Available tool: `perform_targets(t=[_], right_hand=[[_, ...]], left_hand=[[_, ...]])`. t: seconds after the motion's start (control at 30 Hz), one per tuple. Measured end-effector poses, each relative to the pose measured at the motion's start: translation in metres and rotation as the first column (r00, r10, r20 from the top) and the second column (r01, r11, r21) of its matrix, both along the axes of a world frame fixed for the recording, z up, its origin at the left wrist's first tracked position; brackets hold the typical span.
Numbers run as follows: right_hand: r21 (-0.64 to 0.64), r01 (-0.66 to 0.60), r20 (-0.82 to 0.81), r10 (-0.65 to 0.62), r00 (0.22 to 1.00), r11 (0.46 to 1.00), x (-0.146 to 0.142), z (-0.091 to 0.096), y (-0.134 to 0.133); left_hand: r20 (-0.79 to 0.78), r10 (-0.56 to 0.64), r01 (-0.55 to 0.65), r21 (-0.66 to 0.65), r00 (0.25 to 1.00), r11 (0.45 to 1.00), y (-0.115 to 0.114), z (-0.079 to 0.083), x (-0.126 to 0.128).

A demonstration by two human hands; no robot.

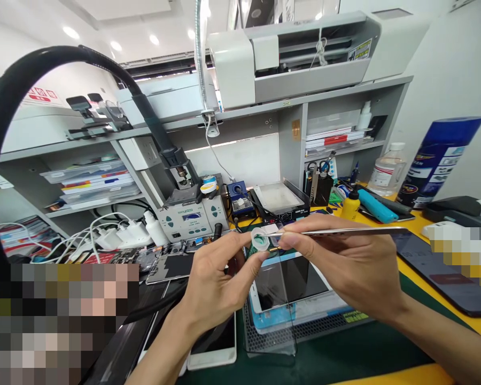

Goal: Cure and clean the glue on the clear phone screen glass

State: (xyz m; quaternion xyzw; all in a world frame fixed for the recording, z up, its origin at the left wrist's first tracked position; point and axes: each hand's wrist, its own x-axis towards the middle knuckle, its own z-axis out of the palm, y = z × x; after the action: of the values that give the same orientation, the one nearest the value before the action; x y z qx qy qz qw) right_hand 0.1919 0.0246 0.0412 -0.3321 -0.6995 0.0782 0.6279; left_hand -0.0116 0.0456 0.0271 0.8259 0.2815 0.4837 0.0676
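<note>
My left hand (218,280) pinches a small round clear container with a green rim (260,239) between thumb and fingers, holding it up over the bench. My right hand (347,262) grips long metal tweezers (344,232), their tips pointing left into the container's mouth. Below both hands a white phone (280,286) lies screen up on a blue pad on a dark mesh tray (328,326), with a clear glass sheet (278,315) leaning over it. A second white phone (216,345) lies under my left wrist.
A grey soldering station (192,216) with a black hose (64,59) stands at the back, beside a hot plate (278,200). A yellow bottle (350,203), a blue tool (377,206), a clear bottle (387,171) and a blue box (441,158) stand right. White chargers (120,235) lie left.
</note>
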Motion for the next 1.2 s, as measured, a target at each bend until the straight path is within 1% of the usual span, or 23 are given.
perform_targets(t=[0.23,0.33,0.47,0.7,0.87,0.97,1.03,1.1,1.13,1.17,1.2], right_hand=[[-0.011,-0.037,-0.018,0.036,0.999,0.999,0.001,-0.001,0.001],[-0.024,-0.075,-0.045,0.074,0.996,0.997,0.002,-0.001,0.001],[-0.075,-0.137,-0.116,0.128,0.985,0.988,0.003,-0.001,0.002],[-0.092,-0.148,-0.163,0.131,0.978,0.985,0.004,0.000,0.001],[-0.130,-0.195,-0.227,0.162,0.960,0.972,0.005,-0.001,0.002],[-0.155,-0.258,-0.277,0.208,0.938,0.954,0.008,-0.001,0.003],[-0.169,-0.317,-0.319,0.253,0.913,0.933,0.010,-0.001,0.005],[-0.176,-0.353,-0.363,0.273,0.891,0.919,0.012,0.001,0.006],[-0.175,-0.358,-0.380,0.272,0.884,0.917,0.014,0.002,0.006],[-0.173,-0.356,-0.392,0.267,0.880,0.918,0.015,0.003,0.006],[-0.171,-0.348,-0.398,0.258,0.880,0.922,0.016,0.004,0.007]], left_hand=[[0.011,0.007,-0.007,-0.016,1.000,1.000,-0.001,-0.001,0.000],[0.020,-0.004,0.005,-0.025,1.000,1.000,0.000,0.000,0.002],[0.029,0.000,0.002,-0.045,1.000,0.999,-0.001,0.001,0.002],[0.014,0.017,-0.017,-0.033,1.000,0.999,-0.001,0.003,0.002],[0.021,0.022,-0.021,-0.040,1.000,0.999,0.000,0.002,0.004],[0.030,0.027,-0.026,-0.047,0.999,0.999,0.001,0.000,0.002],[0.050,0.049,-0.044,-0.089,0.998,0.995,0.005,0.000,0.000],[0.088,0.091,-0.070,-0.214,0.992,0.974,0.015,0.001,-0.004],[0.114,0.119,-0.079,-0.306,0.986,0.949,0.021,0.001,-0.006],[0.126,0.138,-0.075,-0.411,0.982,0.909,0.029,0.002,-0.008],[0.128,0.145,-0.073,-0.446,0.981,0.892,0.036,0.002,-0.009]])
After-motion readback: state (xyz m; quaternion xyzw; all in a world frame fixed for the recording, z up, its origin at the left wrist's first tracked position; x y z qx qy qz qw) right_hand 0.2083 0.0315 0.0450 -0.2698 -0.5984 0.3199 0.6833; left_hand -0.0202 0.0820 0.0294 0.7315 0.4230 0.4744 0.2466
